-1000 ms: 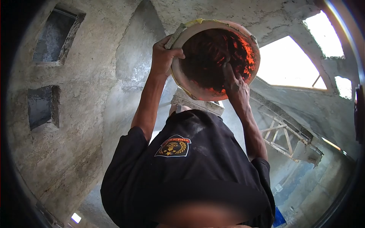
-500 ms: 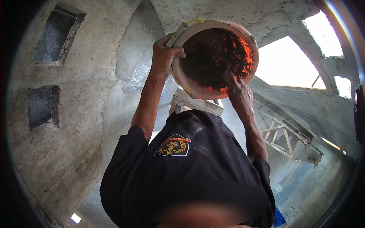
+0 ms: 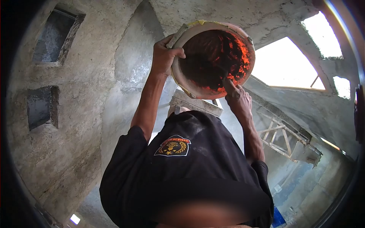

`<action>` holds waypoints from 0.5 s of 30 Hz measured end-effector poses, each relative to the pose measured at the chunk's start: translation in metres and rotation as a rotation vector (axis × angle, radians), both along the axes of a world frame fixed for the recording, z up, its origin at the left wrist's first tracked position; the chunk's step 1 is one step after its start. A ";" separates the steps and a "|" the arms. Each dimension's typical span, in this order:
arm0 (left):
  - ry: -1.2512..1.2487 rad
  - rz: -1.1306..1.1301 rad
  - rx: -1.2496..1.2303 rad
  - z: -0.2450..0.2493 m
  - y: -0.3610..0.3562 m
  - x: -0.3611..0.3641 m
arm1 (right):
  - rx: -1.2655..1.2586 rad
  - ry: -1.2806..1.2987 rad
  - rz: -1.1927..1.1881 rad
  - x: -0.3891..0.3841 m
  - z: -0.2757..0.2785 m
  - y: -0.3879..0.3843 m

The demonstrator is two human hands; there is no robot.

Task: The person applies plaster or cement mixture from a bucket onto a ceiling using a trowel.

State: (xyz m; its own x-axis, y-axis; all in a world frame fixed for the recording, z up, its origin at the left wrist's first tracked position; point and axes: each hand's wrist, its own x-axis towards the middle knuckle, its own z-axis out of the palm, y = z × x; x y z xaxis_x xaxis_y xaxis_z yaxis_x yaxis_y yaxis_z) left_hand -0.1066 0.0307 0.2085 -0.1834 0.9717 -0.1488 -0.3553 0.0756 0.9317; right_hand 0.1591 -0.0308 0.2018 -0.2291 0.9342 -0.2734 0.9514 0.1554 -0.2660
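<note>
Neither of my hands shows in the head view. A co-worker in a black shirt (image 3: 190, 167) stands close in front of me with both arms raised. One of that person's hands (image 3: 163, 57) grips the left rim of an orange bucket (image 3: 213, 53) smeared dark inside, its mouth turned toward me. The other hand (image 3: 236, 95) reaches over the bucket's lower rim, fingers inside against the wall of the bucket.
Rough grey plastered walls surround us, with two recessed niches (image 3: 57, 36) (image 3: 42, 106) on the left. Bright arched openings (image 3: 289, 64) are at the upper right. A plank (image 3: 195, 103) lies just under the bucket. A wooden frame (image 3: 281, 136) stands at the right, and something blue (image 3: 279, 218) lies low down.
The co-worker's hand inside the bucket has slid from the middle of the bucket down to its lower rim. The bucket has tipped slightly; the rim-holding hand has stayed in place.
</note>
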 end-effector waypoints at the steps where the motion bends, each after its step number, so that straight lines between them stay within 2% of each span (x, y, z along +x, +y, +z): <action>1: 0.014 0.002 -0.007 0.000 0.001 0.000 | -0.018 0.017 0.008 0.001 -0.002 -0.001; 5: 0.042 0.010 0.005 -0.003 0.000 -0.001 | 0.027 0.065 -0.059 0.001 0.000 0.001; 7: 0.044 -0.029 -0.015 -0.002 -0.001 -0.003 | 0.151 0.127 -0.114 -0.002 -0.005 0.005; 10: 0.024 -0.001 -0.002 0.000 -0.001 -0.002 | 0.146 0.154 -0.023 0.004 -0.029 0.006; 13: 0.034 -0.005 0.026 0.002 0.000 -0.003 | 0.003 0.055 0.108 0.007 -0.015 -0.003; 15: 0.030 -0.009 0.011 -0.004 0.002 -0.007 | -0.016 0.033 0.074 0.005 -0.003 -0.001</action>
State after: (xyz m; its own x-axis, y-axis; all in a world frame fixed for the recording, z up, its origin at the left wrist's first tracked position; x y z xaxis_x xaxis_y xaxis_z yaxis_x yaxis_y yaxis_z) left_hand -0.1133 0.0324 0.2044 -0.1793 0.9748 -0.1326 -0.3270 0.0681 0.9426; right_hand 0.1643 -0.0321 0.1992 -0.3063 0.9101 -0.2791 0.9281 0.2203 -0.3003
